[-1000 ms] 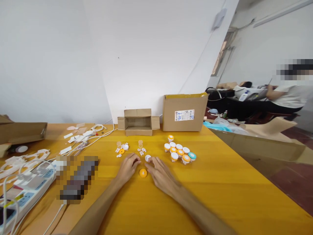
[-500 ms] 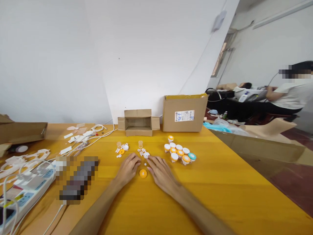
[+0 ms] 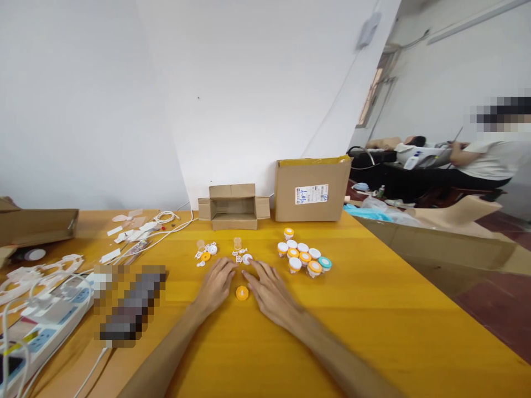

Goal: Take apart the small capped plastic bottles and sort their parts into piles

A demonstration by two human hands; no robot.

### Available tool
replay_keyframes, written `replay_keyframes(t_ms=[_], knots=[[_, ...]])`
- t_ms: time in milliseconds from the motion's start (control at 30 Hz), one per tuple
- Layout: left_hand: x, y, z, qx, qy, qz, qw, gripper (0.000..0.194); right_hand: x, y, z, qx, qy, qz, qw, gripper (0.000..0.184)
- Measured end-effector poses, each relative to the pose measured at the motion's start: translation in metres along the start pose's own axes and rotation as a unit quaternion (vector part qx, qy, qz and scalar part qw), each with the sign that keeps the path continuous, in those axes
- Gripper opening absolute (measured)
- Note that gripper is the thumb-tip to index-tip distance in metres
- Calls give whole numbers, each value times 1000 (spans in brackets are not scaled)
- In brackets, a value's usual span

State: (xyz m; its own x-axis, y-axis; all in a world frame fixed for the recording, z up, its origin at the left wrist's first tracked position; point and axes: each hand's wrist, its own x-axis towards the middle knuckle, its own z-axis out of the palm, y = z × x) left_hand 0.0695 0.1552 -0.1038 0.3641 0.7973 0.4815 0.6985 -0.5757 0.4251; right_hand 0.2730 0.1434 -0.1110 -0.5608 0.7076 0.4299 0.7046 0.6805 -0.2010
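Both curl half open: left hand (image 3: pixel 216 284) hides its grip, right hand (image 3: pixel 271 289) touches a white disc (image 3: pixel 246 258).

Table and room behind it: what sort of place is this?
Possibly a small workshop: small plastic parts and a power strip on the table, a cardboard box, and a person beyond.

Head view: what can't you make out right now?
In the head view:
- Anything under the left hand: hidden by its fingers.
- Whether the right hand grips the white disc: too small.
- Print on carton label: too small.
- Dark object: pixelated.
- Far person: cut by right edge.
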Motion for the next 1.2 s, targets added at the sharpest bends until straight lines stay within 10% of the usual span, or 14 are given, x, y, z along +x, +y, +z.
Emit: replay_keyframes(t_ms=[400,1200], knots=[[-2,27,-21,-54,-142,9,988,7,-2,4,-4,95,58,-7,994,39],[-3,23,-10,-106,-131,27,985,22,0,-4,-5,200,-5,20,980,18]])
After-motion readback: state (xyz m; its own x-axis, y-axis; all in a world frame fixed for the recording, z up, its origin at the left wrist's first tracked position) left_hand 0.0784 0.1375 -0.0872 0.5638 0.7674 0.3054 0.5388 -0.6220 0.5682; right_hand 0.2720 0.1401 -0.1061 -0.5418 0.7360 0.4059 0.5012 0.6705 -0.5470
